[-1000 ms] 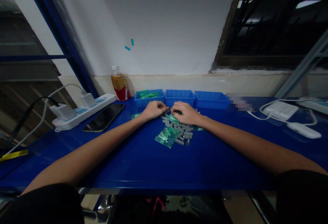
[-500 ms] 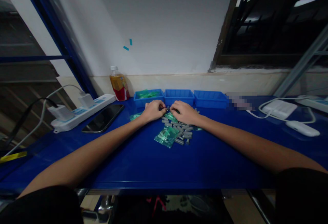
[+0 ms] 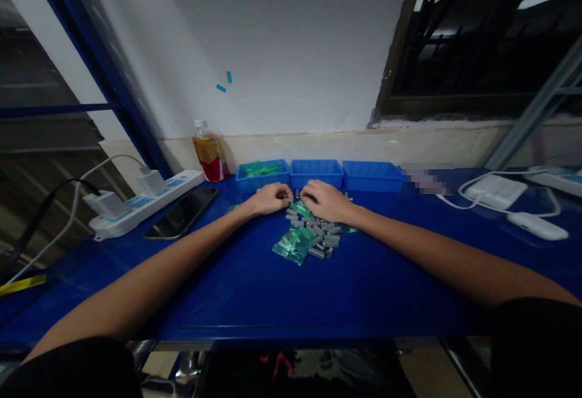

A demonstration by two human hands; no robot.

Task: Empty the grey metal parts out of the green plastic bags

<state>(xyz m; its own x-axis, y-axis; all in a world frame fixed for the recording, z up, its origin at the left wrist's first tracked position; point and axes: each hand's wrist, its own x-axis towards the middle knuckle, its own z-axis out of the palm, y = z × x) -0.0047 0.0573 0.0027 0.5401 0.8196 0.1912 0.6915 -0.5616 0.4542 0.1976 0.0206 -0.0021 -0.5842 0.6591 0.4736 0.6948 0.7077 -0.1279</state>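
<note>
My left hand is closed in a pinch at the far left of a pile of small grey metal cylinders; whatever is between its fingertips is too small to make out. Opposite it, my right hand curls its fingers down over the back of the pile, closed, with its fingertips partly hidden. One small metal piece shows in the gap between both hands. A green plastic bag with pale strips lies at the front of the pile, and more green plastic sits among the cylinders below my right hand.
Three blue bins stand along the wall: the left bin holds green bags, beside the middle bin and right bin. To the left are a drink bottle, a phone and a power strip. White chargers with cables lie right.
My fingertips have drawn slightly apart, and the small metal piece between them shows more clearly. The left hand has shifted a little left. The view has also moved slightly.
</note>
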